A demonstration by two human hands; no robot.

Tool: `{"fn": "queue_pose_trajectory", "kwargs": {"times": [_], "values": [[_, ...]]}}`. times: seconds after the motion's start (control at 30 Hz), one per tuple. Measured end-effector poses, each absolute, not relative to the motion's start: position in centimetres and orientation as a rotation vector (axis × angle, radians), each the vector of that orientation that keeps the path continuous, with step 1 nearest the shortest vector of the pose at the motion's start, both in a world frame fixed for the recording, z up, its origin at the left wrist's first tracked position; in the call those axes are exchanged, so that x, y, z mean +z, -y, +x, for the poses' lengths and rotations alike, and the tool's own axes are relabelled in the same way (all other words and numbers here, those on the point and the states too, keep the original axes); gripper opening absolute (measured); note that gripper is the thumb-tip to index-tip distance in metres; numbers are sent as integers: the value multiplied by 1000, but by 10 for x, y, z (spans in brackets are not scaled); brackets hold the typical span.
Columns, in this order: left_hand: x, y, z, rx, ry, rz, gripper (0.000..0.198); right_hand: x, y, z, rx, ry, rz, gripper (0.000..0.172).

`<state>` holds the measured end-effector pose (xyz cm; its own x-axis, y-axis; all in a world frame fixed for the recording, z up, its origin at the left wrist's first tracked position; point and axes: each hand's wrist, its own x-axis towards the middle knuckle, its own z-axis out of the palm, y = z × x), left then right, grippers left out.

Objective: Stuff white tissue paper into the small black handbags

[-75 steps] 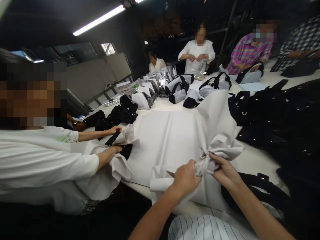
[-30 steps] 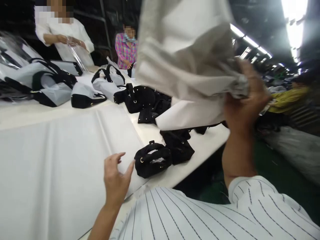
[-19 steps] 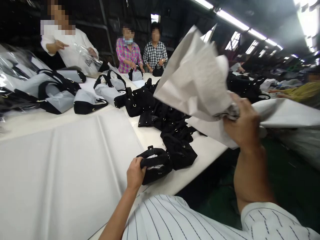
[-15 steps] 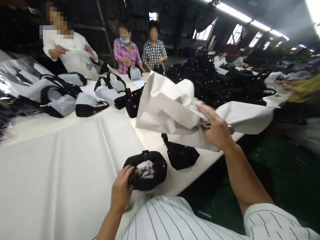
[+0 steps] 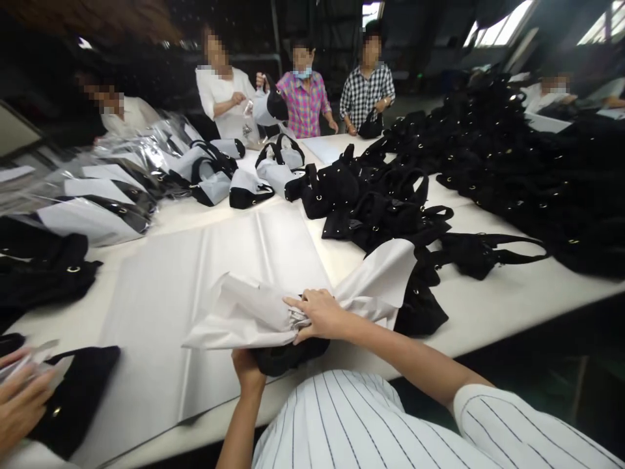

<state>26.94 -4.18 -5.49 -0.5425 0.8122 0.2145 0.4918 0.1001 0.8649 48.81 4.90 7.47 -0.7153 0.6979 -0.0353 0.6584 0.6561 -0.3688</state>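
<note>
The right hand (image 5: 319,316) grips the crumpled paper (image 5: 244,309) at its gathered middle; the loose ends spread toward 9 o'clock and 2 o'clock. The crumpled paper is directly over the black bag (image 5: 288,358), at the near edge of the desk (image 5: 493,319). The left hand (image 5: 250,374) is at the 9 o'clock side of the black bag; its fingers are hidden, so its grip cannot be told. From this position, white sheets (image 5: 156,293) lie flat at 10 o'clock, loose bags (image 5: 336,185) at 1 o'clock and a dark heap (image 5: 527,169) at 2 o'clock
</note>
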Motion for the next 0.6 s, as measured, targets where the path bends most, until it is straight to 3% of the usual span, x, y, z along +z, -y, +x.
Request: {"fn": "queue_pose_trajectory", "kwargs": {"times": [0.23,0.4,0.6], "values": [[-59,40,271,1562,-1987,990,49,100,-60,447,996,2785,-847,108],[-49,38,279,1494,-1919,1164,27,100,-61,396,903,2818,-731,111],[-56,53,264,1347,-2260,1263,44,56,-56,395,636,2929,-665,78]]}}
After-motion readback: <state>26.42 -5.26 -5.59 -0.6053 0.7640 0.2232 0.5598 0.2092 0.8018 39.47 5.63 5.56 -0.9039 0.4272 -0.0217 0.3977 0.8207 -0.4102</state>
